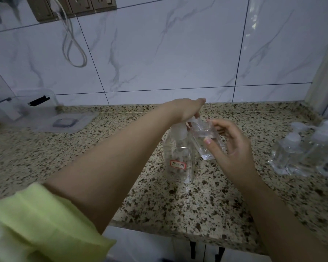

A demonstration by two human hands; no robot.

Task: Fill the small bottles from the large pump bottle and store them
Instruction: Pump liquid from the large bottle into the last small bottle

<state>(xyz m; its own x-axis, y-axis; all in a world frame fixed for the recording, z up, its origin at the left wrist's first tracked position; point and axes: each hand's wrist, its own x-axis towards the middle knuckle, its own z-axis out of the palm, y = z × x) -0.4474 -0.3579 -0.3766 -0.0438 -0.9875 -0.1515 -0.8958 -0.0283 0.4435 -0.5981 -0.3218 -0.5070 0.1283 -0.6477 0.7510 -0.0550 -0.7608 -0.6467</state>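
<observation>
Two hands work at the large pump bottle (179,157), the landmark here, upright on the counter (121,148). The left hand (187,109) presses closed on its pump head. The right hand (233,148) grips a small bottle (206,142) just right of it, long axis tilted, mouth toward the nozzle. Keep mouth under nozzle; press slowly. Capped bottles (301,152) stand well right.

One large pump bottle (179,159) stands on the tabletop (83,152). One uncapped small bottle (209,142) is just right of it. Further right, a cluster of capped small bottles (290,152), at least three; exact count unclear. Two hands: left hand (187,108), right hand (233,148).
</observation>
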